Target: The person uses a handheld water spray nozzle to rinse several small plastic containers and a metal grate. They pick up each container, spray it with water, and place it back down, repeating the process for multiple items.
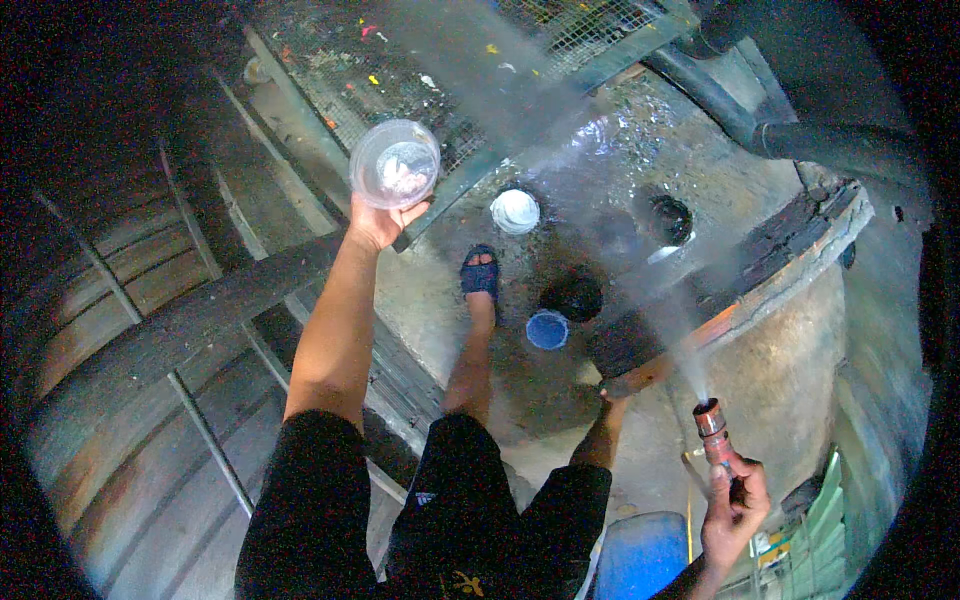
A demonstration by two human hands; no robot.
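My left hand (378,222) is stretched out at the upper left, closed on a clear round plastic tub (368,170). Something white shows inside the tub; I cannot make out what it is. At the lower right, my right hand (735,505) wraps round a red spray nozzle (712,432). A pale jet (682,345) leaves its tip and spreads up and to the left, across the floor toward a mesh-topped frame (400,82). Bright scraps in several colours lie on the mesh. The nozzle's rear end is hidden by my fingers.
On the wet floor stand a white-filled container (515,211), a dark bucket (572,295), a blue tub (547,329) and another dark container (670,220). A raised ledge (760,290) and a thick pipe (840,142) are to the right. Metal rails (210,440) line the left.
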